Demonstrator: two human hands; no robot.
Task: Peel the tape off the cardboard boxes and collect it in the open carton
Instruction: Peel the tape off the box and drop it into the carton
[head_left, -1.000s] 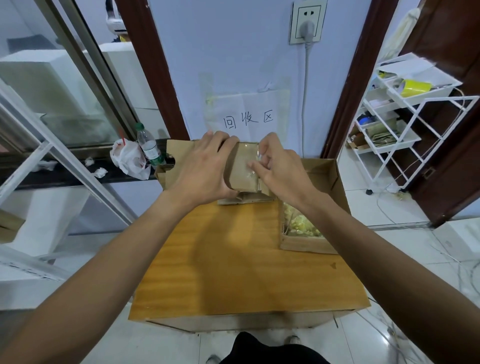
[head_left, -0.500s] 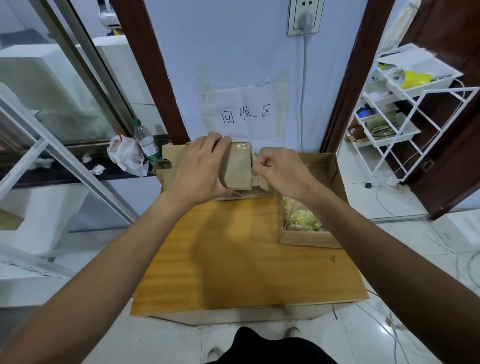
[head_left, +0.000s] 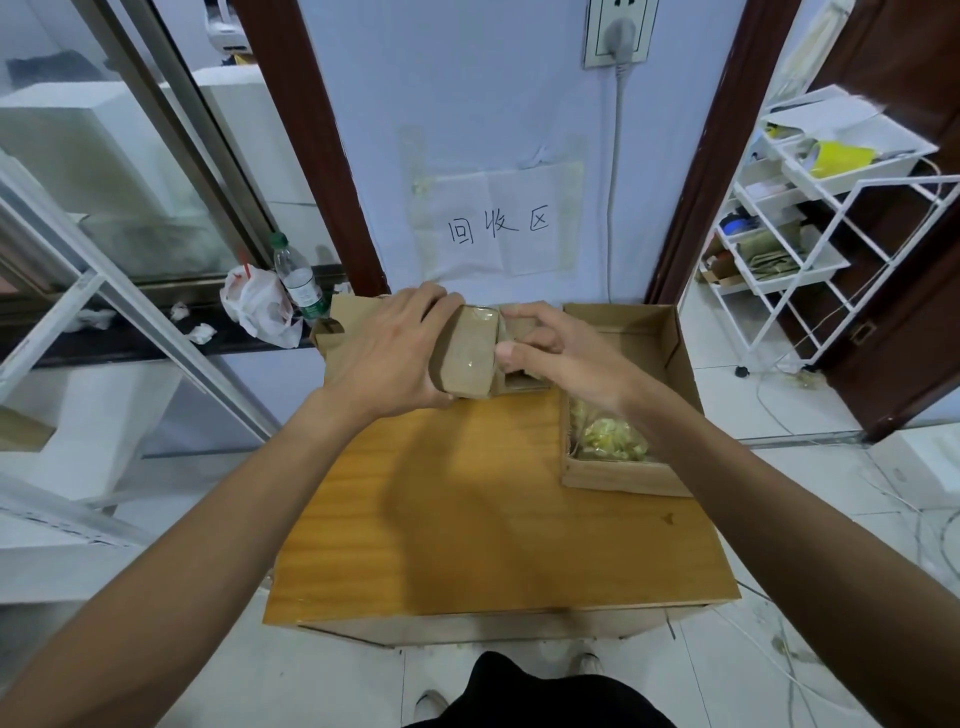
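A small brown cardboard box (head_left: 470, 353) wrapped in clear shiny tape is held up at the far edge of the wooden table (head_left: 467, 519). My left hand (head_left: 387, 358) grips its left side. My right hand (head_left: 550, 348) pinches at the box's right edge with thumb and fingers, where a strip of tape (head_left: 500, 325) shows. More flattened cardboard (head_left: 337, 332) lies behind my left hand. The open carton (head_left: 670, 364) stands on the table's right side with a heap of crumpled yellowish tape (head_left: 608, 439) in its near end.
A paper sign (head_left: 498, 228) is taped to the wall behind the table. A plastic bottle (head_left: 298, 280) and a white bag (head_left: 257, 306) sit on the dark ledge at left. A white wire rack (head_left: 810, 234) stands at right, with cables on the floor.
My right hand has opened from a closed fist into a pinch at the box's right edge. The box has stayed in my left hand, turned slightly.
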